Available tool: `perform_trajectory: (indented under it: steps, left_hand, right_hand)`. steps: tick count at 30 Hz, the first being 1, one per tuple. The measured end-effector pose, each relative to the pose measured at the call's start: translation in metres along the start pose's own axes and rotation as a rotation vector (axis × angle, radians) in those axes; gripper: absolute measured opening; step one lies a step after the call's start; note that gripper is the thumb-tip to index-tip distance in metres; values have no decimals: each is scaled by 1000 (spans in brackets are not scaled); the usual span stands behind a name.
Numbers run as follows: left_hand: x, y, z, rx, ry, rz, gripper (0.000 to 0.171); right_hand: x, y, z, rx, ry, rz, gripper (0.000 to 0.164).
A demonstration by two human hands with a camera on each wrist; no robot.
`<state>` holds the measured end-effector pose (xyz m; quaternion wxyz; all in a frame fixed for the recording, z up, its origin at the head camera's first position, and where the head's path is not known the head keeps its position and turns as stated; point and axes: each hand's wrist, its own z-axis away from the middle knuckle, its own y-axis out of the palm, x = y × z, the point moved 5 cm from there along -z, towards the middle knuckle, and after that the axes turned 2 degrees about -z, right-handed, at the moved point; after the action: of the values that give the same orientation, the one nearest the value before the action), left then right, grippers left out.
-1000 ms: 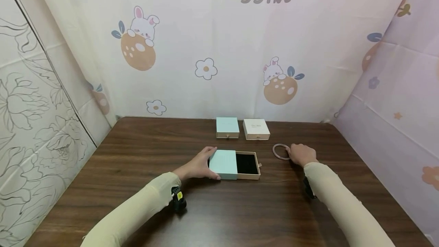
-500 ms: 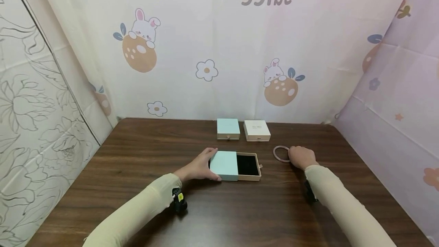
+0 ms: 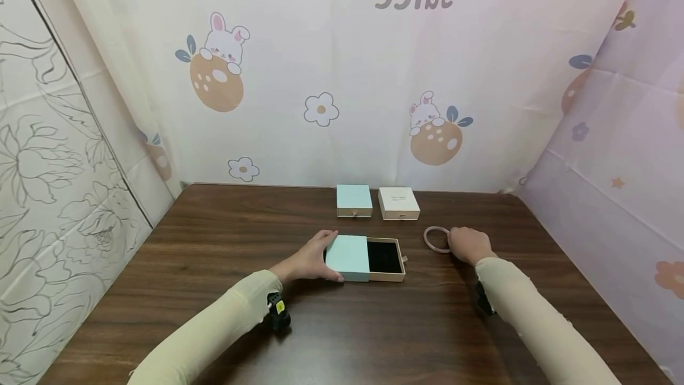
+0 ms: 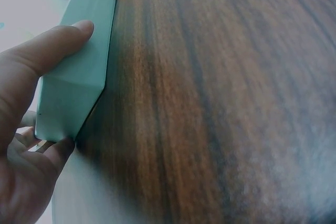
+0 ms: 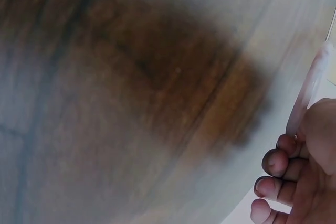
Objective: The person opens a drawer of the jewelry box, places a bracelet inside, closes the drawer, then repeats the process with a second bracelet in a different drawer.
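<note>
My left hand (image 3: 307, 259) grips a light teal drawer box (image 3: 346, 257) by its left end. The thumb (image 4: 68, 40) lies along the near side and the fingertips reach the far side. The box's tray (image 3: 383, 256), cream outside with a black lining, is slid partly out to the right, with a small tab on its end. Right of it, my right hand (image 3: 470, 245) pinches a pale pink bangle (image 3: 426, 241) by its right side. In the right wrist view the bangle (image 5: 305, 95) shows edge-on between thumb and forefinger, the other fingers curled.
Behind stand two closed small drawer boxes, a teal one (image 3: 354, 199) and a white one (image 3: 398, 202). They sit near the back edge of the dark wood table (image 3: 235, 218). A printed cloth (image 3: 363, 58) hangs behind the table, and more cloth lines both sides.
</note>
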<state>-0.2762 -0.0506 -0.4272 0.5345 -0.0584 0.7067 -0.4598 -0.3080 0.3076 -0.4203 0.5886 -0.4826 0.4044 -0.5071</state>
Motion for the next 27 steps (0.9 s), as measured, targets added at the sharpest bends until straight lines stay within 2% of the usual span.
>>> perform_trajectory:
  steps: [8,18,27]
  left_hand:
    - [0,0,2,-1,-2,0,108]
    - [-2,-1,3,-3,5,15,108]
    - [-1,-1,2,0,8,1,108]
  right_hand:
    - [4,-7,4,-12,-16,4,22]
    - [19,-20,10,-38,-20,11,27]
    - [27,-22,9,-69,-37,36,26]
